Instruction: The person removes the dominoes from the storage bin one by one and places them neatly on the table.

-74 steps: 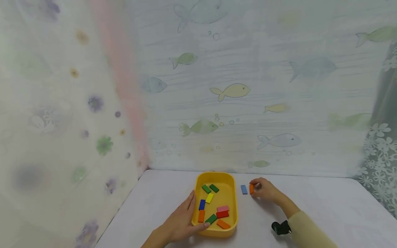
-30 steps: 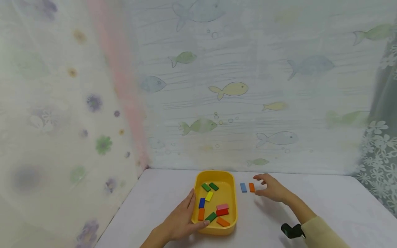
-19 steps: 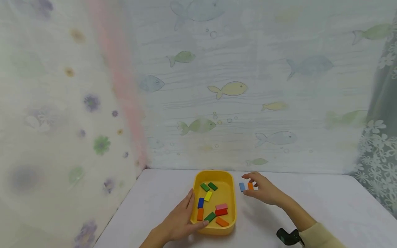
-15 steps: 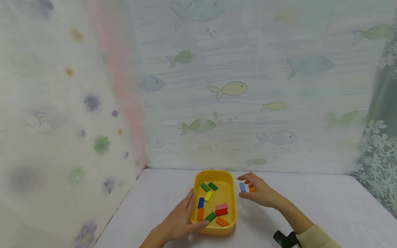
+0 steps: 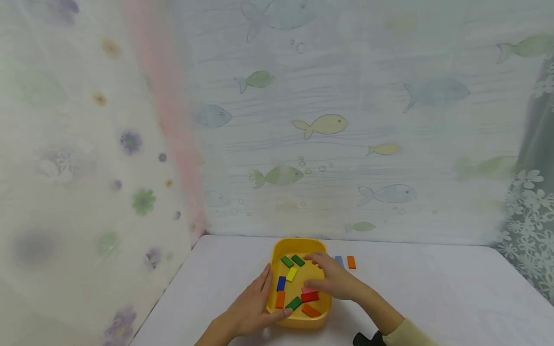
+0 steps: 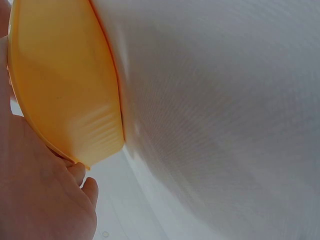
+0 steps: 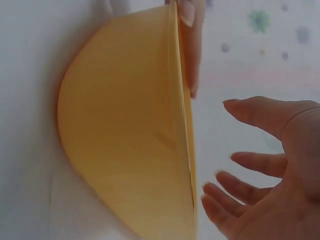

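My left hand holds the left side of a yellow plastic tray, its thumb over the near rim and its fingers along the outer wall. Above the tray's right half hovers my right hand, thumb and fingers spread with nothing between them; the right wrist view shows the fingers apart, above the rim. Inside lie small coloured rectangular blocks: two green ones at the back, a yellow block, a blue block, a red block, a partly covered pink one, and several others.
To the right of the tray, a light blue block and an orange block lie side by side on the white tabletop. A black device sits at the right wrist. Behind stands a fish-patterned curtain.
My right hand has let go of the orange block beside the light blue one, then moved left from there to above the tray. The left hand stays at the tray.
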{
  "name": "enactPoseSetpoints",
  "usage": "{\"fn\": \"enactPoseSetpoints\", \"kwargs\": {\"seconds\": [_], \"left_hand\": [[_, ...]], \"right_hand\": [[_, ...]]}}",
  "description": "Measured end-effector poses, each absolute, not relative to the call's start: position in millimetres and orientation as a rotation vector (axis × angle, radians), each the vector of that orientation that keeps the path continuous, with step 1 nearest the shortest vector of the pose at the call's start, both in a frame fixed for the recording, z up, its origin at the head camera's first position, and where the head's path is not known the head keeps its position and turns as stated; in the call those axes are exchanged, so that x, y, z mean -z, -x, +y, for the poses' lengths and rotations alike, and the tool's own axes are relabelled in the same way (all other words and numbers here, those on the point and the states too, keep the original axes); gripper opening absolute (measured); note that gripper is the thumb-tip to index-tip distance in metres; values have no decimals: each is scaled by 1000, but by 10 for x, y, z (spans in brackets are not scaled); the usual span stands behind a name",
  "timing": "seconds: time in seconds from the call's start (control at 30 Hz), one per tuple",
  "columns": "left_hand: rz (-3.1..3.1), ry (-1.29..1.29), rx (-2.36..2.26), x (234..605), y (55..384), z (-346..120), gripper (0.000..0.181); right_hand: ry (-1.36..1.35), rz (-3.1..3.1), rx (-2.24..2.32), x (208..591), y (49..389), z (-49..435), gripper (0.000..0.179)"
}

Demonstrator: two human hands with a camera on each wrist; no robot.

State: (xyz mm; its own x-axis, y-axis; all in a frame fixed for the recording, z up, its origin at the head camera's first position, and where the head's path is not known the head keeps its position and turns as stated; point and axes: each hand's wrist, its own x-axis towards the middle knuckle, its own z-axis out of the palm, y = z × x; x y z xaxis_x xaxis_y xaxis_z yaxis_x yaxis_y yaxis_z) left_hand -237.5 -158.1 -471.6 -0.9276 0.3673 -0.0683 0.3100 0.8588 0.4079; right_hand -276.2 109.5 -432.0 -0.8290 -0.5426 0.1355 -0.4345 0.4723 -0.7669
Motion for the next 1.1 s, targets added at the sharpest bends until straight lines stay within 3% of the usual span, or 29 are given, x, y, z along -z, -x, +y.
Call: {"fn": "enactPoseSetpoints", "kwargs": {"seconds": [0.43,0.77,1.1], "left_hand": [[2901,-587,-628,4718,2367,-1611,110],[2913,-610,-620,4740,2395,-1605,111],[2904,-601,-632,4727,2370,-1594,110]], "right_hand": [[756,2649,1268,4463,2821,605,63],[624,2780,1289,4655,2954,492,56],[518,2782,1249,4763,3026,421,64]]}}
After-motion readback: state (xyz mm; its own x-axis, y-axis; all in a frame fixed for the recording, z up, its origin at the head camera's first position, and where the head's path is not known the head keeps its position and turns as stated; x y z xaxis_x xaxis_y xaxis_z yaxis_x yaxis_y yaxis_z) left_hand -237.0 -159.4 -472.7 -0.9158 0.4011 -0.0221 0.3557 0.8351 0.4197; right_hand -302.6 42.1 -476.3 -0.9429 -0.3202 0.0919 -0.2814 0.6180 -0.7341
